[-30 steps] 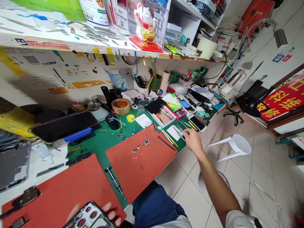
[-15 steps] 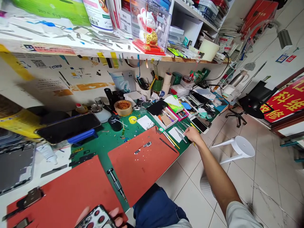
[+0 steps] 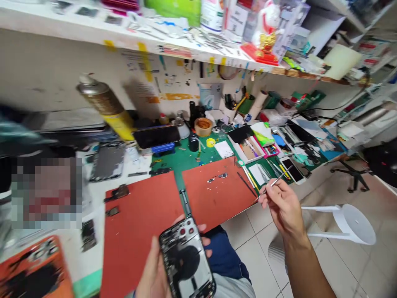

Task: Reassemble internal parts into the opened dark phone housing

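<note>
Gripping opened phone [image 3: 189, 256] tilted in left hand [image 3: 151, 269], fingers round both edges, by near-left corner of right-hand red mat [image 3: 198, 198]. Pinching thin metal tool [image 3: 281, 176] in right hand [image 3: 285, 205], wrist bent, just beyond mat's right end.

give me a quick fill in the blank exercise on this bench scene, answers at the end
The opened phone is in the ____ hand.
The thin metal tool is in the ____ hand.
The round stool is ____.
The figurine stands on a ____ base.

left; right; white; red
</note>
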`<state>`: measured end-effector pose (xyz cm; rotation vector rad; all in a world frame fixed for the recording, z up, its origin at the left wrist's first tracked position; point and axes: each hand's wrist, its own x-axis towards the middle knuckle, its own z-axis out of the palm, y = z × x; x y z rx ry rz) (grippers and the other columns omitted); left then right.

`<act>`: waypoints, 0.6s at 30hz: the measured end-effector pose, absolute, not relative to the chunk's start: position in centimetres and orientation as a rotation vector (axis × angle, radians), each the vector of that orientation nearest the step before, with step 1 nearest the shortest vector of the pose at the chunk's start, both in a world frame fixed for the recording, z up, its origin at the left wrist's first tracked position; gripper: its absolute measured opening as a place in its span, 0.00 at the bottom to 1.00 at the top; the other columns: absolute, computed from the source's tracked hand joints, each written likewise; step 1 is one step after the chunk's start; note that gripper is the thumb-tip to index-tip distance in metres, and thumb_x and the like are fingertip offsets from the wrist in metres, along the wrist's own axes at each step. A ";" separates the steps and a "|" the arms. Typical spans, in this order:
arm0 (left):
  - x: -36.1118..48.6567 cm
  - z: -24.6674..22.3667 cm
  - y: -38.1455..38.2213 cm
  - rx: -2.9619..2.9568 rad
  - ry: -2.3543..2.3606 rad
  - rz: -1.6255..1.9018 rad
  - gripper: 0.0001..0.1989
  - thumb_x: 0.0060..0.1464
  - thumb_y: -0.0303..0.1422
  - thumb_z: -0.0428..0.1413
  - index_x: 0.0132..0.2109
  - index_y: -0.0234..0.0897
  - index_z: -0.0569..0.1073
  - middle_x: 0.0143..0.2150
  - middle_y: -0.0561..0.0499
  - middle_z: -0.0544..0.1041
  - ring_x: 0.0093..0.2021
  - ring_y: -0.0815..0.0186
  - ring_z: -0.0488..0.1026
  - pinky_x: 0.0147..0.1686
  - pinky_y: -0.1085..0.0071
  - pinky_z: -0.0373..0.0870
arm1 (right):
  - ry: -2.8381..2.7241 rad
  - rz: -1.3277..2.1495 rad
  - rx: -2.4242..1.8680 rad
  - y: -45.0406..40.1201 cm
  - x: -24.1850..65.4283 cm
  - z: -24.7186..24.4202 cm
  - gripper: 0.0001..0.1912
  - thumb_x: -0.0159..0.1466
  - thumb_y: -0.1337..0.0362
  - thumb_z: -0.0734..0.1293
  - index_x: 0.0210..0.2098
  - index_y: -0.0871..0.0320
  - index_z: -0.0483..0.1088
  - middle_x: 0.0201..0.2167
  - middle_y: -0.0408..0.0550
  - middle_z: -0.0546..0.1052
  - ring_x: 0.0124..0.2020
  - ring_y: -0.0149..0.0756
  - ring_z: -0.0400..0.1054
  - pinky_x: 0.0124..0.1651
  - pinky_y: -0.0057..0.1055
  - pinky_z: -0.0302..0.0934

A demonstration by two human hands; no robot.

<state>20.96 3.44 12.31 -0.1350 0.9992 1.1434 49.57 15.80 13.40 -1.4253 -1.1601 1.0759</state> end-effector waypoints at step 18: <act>21.3 10.8 1.1 -0.104 0.607 1.270 0.33 0.70 0.57 0.53 0.73 0.46 0.68 0.60 0.39 0.83 0.43 0.50 0.86 0.49 0.51 0.81 | -1.417 0.935 -1.060 5.1 35.6 13.4 0.06 0.78 0.66 0.66 0.47 0.52 0.77 0.41 0.48 0.88 0.39 0.40 0.87 0.35 0.27 0.80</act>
